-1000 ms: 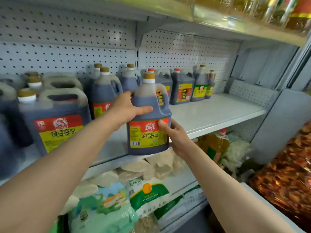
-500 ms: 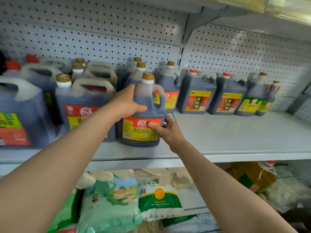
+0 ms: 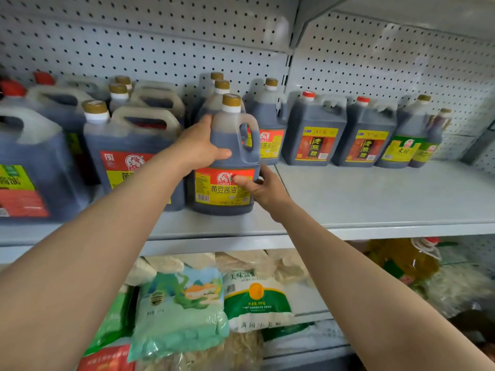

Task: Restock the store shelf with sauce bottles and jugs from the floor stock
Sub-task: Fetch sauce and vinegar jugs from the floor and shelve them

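Observation:
A dark soy sauce jug (image 3: 227, 156) with a gold cap and a red and yellow label stands on the grey shelf (image 3: 375, 204), near its front edge. My left hand (image 3: 198, 145) grips the jug's left shoulder, thumb across the front. My right hand (image 3: 259, 187) holds its lower right side, thumb pressed on the label. A larger jug (image 3: 128, 145) with the same label stands directly to its left, and more gold-capped jugs (image 3: 267, 121) stand behind it.
Two red-capped vinegar jugs (image 3: 316, 132) and smaller bottles (image 3: 409, 135) line the back right of the shelf. The shelf board to the right of the held jug is bare. Bagged goods (image 3: 182, 303) and an oil bottle (image 3: 401, 261) fill the shelf below. A pegboard wall (image 3: 160, 49) backs everything.
The jug went from held in the air before the shelf to standing on it beside the larger jug. Both hands stayed on it, and my view swung left toward the shelf.

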Tool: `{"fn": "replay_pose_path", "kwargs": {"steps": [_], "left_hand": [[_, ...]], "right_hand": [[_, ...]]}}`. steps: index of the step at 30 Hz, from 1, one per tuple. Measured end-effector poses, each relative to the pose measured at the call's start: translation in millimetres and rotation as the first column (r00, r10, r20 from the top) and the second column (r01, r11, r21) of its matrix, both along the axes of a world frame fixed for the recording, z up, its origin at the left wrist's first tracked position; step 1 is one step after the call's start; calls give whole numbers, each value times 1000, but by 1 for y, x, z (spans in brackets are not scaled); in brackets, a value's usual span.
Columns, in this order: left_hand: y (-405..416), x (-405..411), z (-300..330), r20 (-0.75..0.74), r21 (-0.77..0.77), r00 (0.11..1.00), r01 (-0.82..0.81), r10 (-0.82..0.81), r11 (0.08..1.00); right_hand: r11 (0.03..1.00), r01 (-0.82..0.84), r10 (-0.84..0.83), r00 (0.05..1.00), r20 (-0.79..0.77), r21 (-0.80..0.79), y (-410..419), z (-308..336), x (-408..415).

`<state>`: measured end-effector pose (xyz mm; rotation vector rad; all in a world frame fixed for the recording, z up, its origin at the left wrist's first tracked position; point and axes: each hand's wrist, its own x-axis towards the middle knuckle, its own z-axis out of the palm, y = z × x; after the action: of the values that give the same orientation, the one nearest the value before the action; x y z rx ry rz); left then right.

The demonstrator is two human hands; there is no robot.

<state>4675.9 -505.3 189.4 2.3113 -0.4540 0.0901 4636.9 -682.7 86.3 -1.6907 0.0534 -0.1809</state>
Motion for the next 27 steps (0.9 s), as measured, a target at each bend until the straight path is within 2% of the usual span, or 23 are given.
{"fn": "replay_pose_path", "kwargs": {"steps": [5,9,13,16,18,20,23,27], "left_hand": [[-6,-5,-10,109,35,992,-66,61,997],[-10,-19,-23,259,6,961,-101,96,995],[-3,-36,-31,430,-41,902,-31,45,999],[-2,-55,-33,567,-39,824,36,-8,999],[-10,-70,-37,606,-49,790,148,-88,988],[-25,-87,-43,583,-55,781,311,-222,949],[-57,-114,-67,436,-21,782,502,-444,864],[-96,-172,-114,188,116,678,703,-710,702]], "right_hand": [[997,54,-55,998,-19,-62,9,4,-7],[952,153,-170,984,-46,-264,12,8,-22],[852,331,-379,924,-41,-406,5,6,-46],[789,466,-517,856,-23,-401,3,7,-79],[748,529,-589,808,-33,-401,2,9,-108],[680,592,-665,747,-24,-432,0,12,-142],[524,650,-767,641,26,-550,-4,6,-205],[342,653,-878,478,17,-676,3,-26,-304]]}}
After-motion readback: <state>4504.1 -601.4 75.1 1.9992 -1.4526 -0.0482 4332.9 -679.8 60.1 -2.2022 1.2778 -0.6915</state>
